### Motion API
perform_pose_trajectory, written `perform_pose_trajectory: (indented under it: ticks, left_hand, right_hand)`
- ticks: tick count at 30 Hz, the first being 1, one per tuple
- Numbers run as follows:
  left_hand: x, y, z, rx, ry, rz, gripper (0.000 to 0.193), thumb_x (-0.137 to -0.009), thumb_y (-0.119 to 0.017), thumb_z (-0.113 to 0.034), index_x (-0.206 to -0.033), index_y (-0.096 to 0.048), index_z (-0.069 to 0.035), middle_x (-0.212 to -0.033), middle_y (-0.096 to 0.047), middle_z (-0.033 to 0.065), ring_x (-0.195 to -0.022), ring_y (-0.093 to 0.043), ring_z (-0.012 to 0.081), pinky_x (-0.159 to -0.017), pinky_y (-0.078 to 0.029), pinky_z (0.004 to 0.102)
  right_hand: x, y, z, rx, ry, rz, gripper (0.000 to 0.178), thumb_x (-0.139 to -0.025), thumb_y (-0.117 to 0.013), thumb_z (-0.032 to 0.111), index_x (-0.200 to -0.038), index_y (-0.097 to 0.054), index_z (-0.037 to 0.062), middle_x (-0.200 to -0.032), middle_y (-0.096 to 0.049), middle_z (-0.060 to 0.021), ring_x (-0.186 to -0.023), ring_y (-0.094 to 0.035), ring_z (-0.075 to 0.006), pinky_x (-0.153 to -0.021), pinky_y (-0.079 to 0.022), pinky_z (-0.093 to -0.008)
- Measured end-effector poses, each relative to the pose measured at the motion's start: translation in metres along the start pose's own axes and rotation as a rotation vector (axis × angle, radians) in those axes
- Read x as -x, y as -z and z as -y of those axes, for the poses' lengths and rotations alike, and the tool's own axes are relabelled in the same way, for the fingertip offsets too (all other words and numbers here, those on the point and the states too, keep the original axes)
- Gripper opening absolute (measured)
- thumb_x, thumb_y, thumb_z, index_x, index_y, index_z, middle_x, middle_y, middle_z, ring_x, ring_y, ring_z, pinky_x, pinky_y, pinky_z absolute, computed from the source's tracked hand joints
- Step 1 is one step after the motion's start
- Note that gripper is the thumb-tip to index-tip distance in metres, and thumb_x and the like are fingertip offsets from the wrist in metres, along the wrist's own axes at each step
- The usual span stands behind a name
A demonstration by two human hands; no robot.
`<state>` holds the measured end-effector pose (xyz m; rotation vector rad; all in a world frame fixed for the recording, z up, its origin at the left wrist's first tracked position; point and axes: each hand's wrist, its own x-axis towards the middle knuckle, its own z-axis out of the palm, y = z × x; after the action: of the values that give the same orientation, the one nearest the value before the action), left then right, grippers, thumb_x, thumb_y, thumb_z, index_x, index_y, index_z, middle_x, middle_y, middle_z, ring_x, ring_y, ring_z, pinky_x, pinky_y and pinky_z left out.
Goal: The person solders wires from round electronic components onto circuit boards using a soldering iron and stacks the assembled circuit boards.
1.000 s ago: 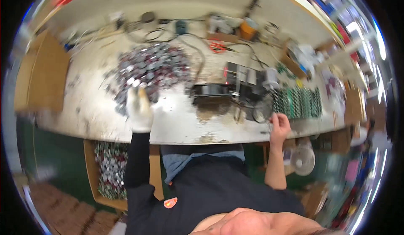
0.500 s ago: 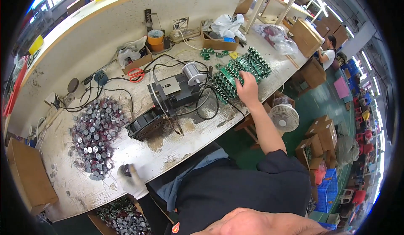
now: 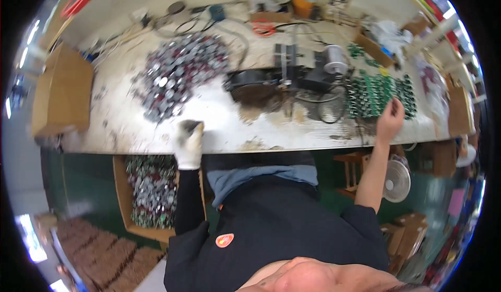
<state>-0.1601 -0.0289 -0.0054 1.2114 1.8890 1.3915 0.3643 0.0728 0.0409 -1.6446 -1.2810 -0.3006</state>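
Observation:
My left hand [image 3: 189,141], in a white glove with dark fingertips, is over the front of the worktable [image 3: 224,135]. Its fingers are blurred, and I cannot make out whether they hold anything. Just beyond it lies a big heap of small round silver metal parts with reddish wires [image 3: 180,75]. My bare right hand [image 3: 391,119] reaches to the near side of rows of green circuit boards [image 3: 373,93]. Its fingers are drawn together at the boards; what lies between them is hidden. Between the hands stands a black bench device [image 3: 315,78] with a spool of silvery wire [image 3: 335,59].
Red-handled scissors [image 3: 264,28], an orange pot [image 3: 302,3] and cables lie along the back. A cardboard box [image 3: 65,93] stands at the left end. Below the table edge are an open carton of parts [image 3: 120,198] and a white fan [image 3: 396,181].
The whole view has turned, so the table edge now runs level. My right hand has shifted from the middle of the boards toward their near right side. My left hand stays near the heap.

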Motion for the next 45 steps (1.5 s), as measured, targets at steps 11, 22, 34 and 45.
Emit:
perform_pose_trajectory:
  ticks: [11,22,34,45]
  left_hand:
    - [0.002,-0.004,-0.013,0.249,0.181,0.031,0.028,-0.090,-0.059,-0.004,-0.114,-0.053,0.009,-0.097,-0.067,0.0149,-0.074,-0.063,0.0130,-0.064,-0.050,0.0225]
    - [0.009,-0.038,-0.037,0.353,0.229,0.241,0.038,-0.093,-0.055,-0.007,-0.127,-0.046,0.009,-0.109,-0.060,0.0178,-0.094,-0.061,0.0203,-0.082,-0.050,0.0296]
    - [0.018,-0.066,-0.018,0.027,-0.257,0.245,0.017,-0.085,-0.062,0.001,-0.102,-0.064,0.005,-0.087,-0.066,0.0129,-0.077,-0.064,0.0193,-0.068,-0.051,0.0296]
    - [0.044,-0.095,-0.048,0.297,0.299,0.463,0.024,-0.092,-0.060,-0.014,-0.108,-0.061,0.004,-0.089,-0.064,0.0061,-0.073,-0.060,0.0099,-0.065,-0.051,0.0225]
  right_hand:
    - [0.118,-0.006,0.060,-0.521,-0.308,0.782,0.016,-0.084,-0.061,-0.001,-0.101,-0.061,-0.0009,-0.088,-0.062,-0.0036,-0.078,-0.057,-0.0095,-0.071,-0.046,-0.0233]
    - [0.101,-0.020,0.083,-0.340,-0.072,0.864,0.039,-0.074,-0.072,0.009,-0.109,-0.058,-0.0006,-0.082,-0.054,-0.0061,-0.067,-0.046,-0.0165,-0.060,-0.041,-0.0292]
    - [0.092,-0.023,0.091,-0.144,0.038,1.039,0.025,-0.079,-0.067,0.016,-0.101,-0.062,0.0034,-0.082,-0.059,-0.0116,-0.072,-0.060,-0.0287,-0.065,-0.047,-0.0376]
    - [0.102,-0.034,0.097,-0.235,-0.032,0.988,0.027,-0.080,-0.068,0.013,-0.104,-0.061,0.0033,-0.086,-0.061,-0.0091,-0.064,-0.059,-0.0203,-0.056,-0.045,-0.0310]
